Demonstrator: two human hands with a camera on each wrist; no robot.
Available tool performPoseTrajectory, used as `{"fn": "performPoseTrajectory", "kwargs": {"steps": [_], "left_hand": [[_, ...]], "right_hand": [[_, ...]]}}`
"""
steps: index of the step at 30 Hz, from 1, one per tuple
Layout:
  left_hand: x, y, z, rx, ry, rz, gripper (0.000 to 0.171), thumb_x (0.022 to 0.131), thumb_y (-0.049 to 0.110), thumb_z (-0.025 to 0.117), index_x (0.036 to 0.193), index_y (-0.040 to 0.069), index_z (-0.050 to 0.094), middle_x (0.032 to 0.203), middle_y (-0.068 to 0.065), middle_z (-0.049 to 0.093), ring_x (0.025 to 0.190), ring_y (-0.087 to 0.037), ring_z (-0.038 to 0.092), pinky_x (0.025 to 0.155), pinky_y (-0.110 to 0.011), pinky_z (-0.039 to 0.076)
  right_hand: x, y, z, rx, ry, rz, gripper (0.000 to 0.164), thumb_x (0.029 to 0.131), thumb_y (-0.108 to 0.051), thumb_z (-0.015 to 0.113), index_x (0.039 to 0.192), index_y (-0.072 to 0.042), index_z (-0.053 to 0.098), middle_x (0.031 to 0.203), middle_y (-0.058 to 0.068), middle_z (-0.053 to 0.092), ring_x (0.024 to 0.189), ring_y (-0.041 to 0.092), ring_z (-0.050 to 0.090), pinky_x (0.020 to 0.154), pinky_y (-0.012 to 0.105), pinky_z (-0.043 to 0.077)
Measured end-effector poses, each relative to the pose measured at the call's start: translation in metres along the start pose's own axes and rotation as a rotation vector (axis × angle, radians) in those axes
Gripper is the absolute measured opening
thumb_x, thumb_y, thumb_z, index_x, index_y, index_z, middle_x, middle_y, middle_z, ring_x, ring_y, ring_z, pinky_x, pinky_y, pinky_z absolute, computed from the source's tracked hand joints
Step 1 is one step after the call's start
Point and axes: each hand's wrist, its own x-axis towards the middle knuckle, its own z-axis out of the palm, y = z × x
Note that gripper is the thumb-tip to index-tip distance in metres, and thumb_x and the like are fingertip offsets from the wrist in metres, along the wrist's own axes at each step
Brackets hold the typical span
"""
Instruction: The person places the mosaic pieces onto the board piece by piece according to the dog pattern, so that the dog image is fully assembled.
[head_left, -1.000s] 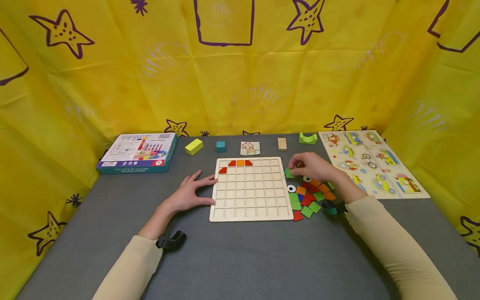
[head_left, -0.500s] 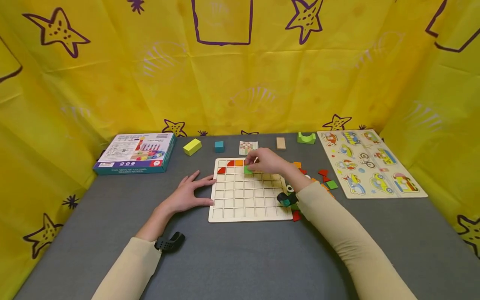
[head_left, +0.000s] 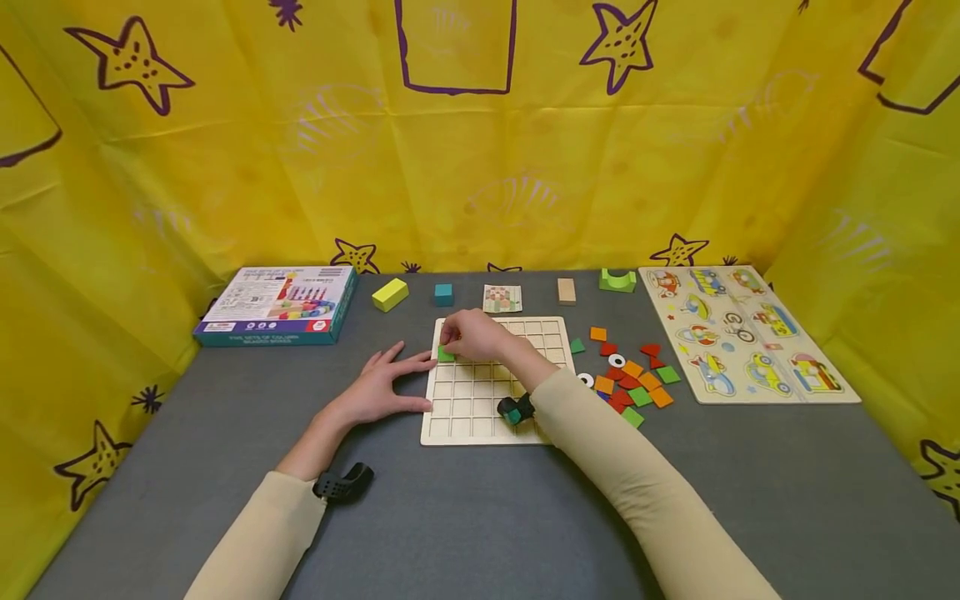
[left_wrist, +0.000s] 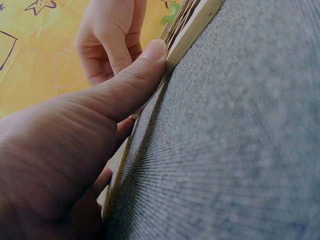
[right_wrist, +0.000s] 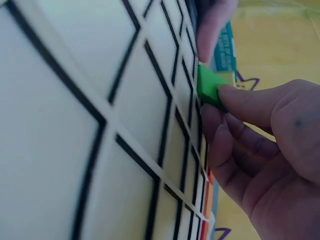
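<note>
My right hand [head_left: 480, 336] pinches a green square tile [head_left: 446, 354] between thumb and fingertips over the left column of a wooden grid board [head_left: 461, 410]. In the right wrist view, the green tile [right_wrist: 208, 89] is close against the board's surface. My left hand [head_left: 372, 392] rests at the board's left edge, thumb and fingertips touching it with the fingers extended. The left wrist view shows the thumb [left_wrist: 142, 62] along the rim. Red and orange pieces [right_wrist: 208, 192] set near the board's top are mostly hidden by my right hand in the head view.
Right of the board lie loose tiles [head_left: 632, 368] in several colours. Behind it are a yellow block [head_left: 390, 295], blue cube [head_left: 443, 295], patterned card [head_left: 502, 298], wooden block [head_left: 566, 291] and green arch [head_left: 617, 281]. A box [head_left: 276, 306] and picture puzzle [head_left: 750, 333] flank them.
My right hand has carried the green tile from the loose pile leftward across the board to its left column. The left hand stays at the board's edge.
</note>
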Motion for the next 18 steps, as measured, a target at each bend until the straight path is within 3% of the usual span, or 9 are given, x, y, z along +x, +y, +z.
{"fn": "performPoseTrajectory", "kwargs": {"steps": [6, 18], "left_hand": [[0.001, 0.001, -0.002, -0.004, 0.001, -0.001, 0.077, 0.083, 0.051, 0.080, 0.149, 0.021, 0.053, 0.159, -0.007, 0.039, 0.150, -0.047, 0.007, 0.110, -0.075, 0.005], [0.001, -0.001, 0.001, -0.013, 0.004, 0.016, 0.078, 0.083, 0.050, 0.080, 0.149, 0.020, 0.054, 0.159, -0.009, 0.039, 0.150, -0.047, 0.007, 0.110, -0.074, 0.003]], "right_hand": [[0.001, -0.001, 0.003, -0.059, 0.003, 0.009, 0.005, 0.095, -0.013, 0.072, 0.098, -0.009, 0.074, 0.085, -0.001, 0.067, 0.081, 0.015, 0.059, 0.077, 0.027, 0.048], [-0.009, 0.003, 0.002, -0.031, -0.031, -0.041, 0.008, 0.094, -0.008, 0.072, 0.102, -0.007, 0.075, 0.089, 0.000, 0.069, 0.085, 0.015, 0.061, 0.080, 0.026, 0.049]]}}
